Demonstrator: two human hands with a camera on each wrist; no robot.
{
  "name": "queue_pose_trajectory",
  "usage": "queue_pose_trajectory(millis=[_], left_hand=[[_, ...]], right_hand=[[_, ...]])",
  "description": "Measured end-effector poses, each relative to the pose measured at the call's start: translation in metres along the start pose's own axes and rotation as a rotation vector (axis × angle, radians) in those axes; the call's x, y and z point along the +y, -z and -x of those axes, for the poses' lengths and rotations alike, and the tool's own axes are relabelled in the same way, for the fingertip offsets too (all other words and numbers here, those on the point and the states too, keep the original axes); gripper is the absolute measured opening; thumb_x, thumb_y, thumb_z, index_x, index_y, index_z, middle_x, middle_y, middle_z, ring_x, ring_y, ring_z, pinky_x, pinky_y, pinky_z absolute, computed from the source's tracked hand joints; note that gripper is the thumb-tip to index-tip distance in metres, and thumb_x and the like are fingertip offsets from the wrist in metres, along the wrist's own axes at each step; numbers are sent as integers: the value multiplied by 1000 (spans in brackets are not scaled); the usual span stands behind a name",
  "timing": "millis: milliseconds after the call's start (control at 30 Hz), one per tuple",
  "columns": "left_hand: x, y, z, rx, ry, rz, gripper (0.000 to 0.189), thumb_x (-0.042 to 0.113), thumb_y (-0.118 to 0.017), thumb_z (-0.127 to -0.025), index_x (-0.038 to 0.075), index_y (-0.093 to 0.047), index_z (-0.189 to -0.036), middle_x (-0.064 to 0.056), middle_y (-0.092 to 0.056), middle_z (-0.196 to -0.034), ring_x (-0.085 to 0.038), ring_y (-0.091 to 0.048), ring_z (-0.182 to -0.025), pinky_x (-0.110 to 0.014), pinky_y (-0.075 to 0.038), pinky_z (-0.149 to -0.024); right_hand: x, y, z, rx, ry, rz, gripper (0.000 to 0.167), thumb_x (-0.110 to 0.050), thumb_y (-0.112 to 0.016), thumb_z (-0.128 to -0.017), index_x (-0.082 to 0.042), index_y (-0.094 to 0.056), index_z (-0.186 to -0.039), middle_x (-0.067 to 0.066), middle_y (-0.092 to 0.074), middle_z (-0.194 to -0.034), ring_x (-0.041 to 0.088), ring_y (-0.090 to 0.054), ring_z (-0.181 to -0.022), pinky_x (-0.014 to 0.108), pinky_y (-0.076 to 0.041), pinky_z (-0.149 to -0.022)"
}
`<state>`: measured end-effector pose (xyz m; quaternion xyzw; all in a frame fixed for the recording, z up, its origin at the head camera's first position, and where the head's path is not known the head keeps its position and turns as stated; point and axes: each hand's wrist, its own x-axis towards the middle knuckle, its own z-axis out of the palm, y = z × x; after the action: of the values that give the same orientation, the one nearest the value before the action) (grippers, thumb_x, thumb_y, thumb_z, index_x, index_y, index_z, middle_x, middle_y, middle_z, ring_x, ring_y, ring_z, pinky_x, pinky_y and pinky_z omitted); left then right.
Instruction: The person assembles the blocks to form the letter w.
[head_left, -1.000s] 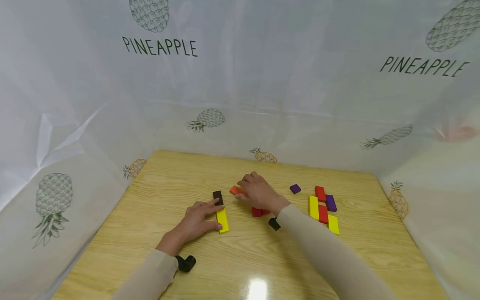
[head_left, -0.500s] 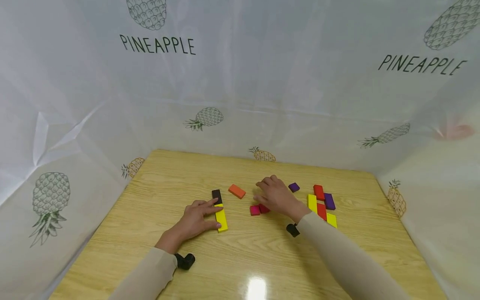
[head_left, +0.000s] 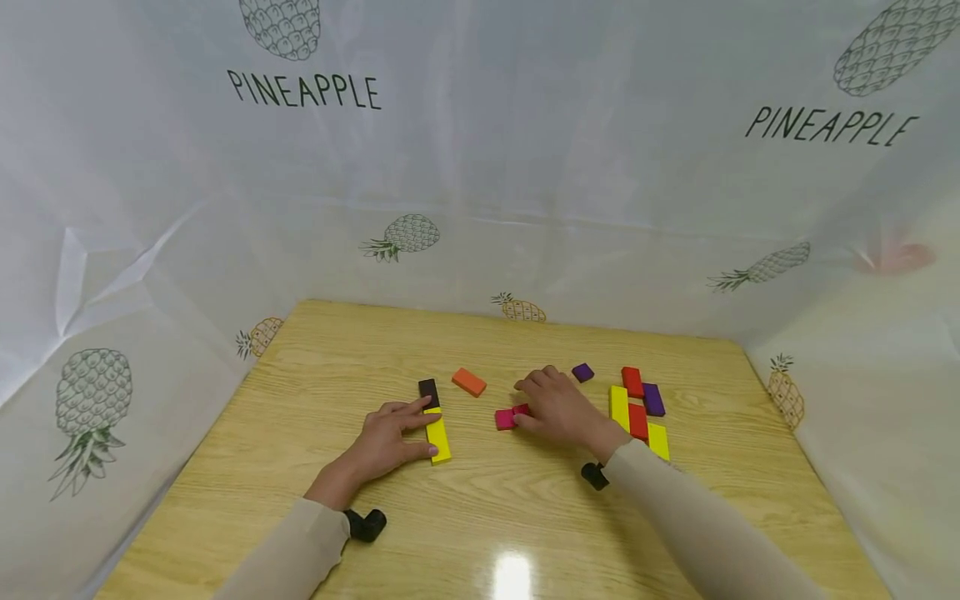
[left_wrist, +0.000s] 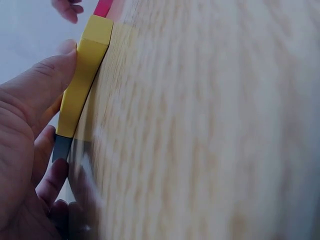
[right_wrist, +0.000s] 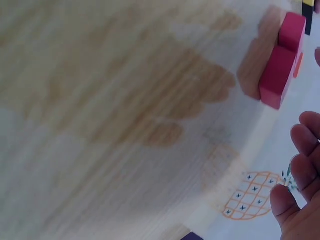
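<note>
My left hand (head_left: pixel 386 437) rests with thumb and fingertips on a yellow block (head_left: pixel 439 443) and a black block (head_left: pixel 427 389), which lie end to end on the table. In the left wrist view the thumb touches the side of the yellow block (left_wrist: pixel 80 85), and other fingers are at the black block (left_wrist: pixel 61 147). Two pink blocks lie together by my right hand (head_left: pixel 558 408); the smaller pink block (head_left: pixel 504 420) is on the left. The right wrist view shows the right fingers loosely bent with nothing between them, apart from the longer pink block (right_wrist: pixel 277 72).
An orange block (head_left: pixel 469 382) lies between the hands, farther back. To the right are a small purple block (head_left: pixel 582 372) and a cluster of red, yellow and purple blocks, including a red block (head_left: pixel 632 382). A pineapple-print sheet (head_left: pixel 480 167) surrounds the wooden table (head_left: pixel 480 517).
My right hand has let go of the orange block, which stays on the table, and has moved right and toward me, to the pink blocks. The left hand keeps its place on the yellow and black blocks.
</note>
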<state>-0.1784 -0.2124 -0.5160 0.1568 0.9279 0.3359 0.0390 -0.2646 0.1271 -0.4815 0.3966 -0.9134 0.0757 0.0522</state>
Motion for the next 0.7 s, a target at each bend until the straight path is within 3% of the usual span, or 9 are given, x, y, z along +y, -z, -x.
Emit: queue_pose_trajectory(millis=[167, 300, 700], left_hand=[[1, 1, 1, 1, -9, 7, 59, 43, -80, -93, 22, -66, -146, -2, -43, -168, -38, -42, -147, -68, -26, -114], [2, 1, 1, 4, -9, 12, 58, 42, -80, -93, 21, -66, -146, -3, -43, -167, -38, -41, -147, -67, -26, -113], [2, 1, 1, 4, 1, 29, 59, 42, -81, -93, 21, -67, -146, -2, -43, -167, -38, -42, -147, -67, -26, -114]], right_hand=[[-9, -3, 1, -34, 0, -63, 49, -37, -73, -95, -6, -68, -132, 10, -66, -129, 29, -53, -114, 48, -49, -101], [-13, -5, 0, -43, 14, -44, 46, -37, -73, -94, -8, -69, -130, 8, -66, -128, 26, -53, -113, 46, -48, -102], [-14, -13, 2, 52, 98, 39, 30, -32, -78, -93, -12, -74, -114, 4, -67, -112, 23, -53, -100, 40, -49, -88]])
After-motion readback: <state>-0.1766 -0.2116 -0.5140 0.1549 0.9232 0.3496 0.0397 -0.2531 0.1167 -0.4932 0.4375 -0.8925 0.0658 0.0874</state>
